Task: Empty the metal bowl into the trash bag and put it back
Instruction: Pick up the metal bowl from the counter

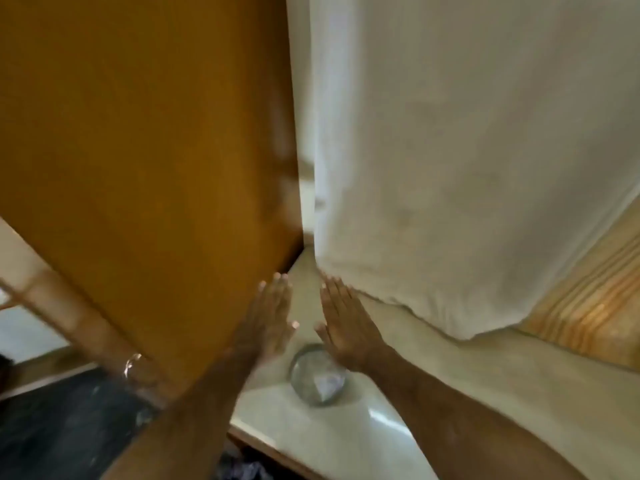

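Metal bowl (318,375) with pale scraps inside

Bowl: metal bowl (318,375), round, shiny, upright on pale worktop (311,434).
Contents: pale crumpled scraps inside.
Position: just below my hands.

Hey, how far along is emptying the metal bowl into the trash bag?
Nothing looks done yet: the bowl sits on the pale counter with something pale inside, blurred. In hand: nothing; the left hand and right hand hover flat and open above it. Left: grasp the bowl, tip it into the bag, return it. The dark crumpled shape at the bottom edge may be the bag; I cannot tell.
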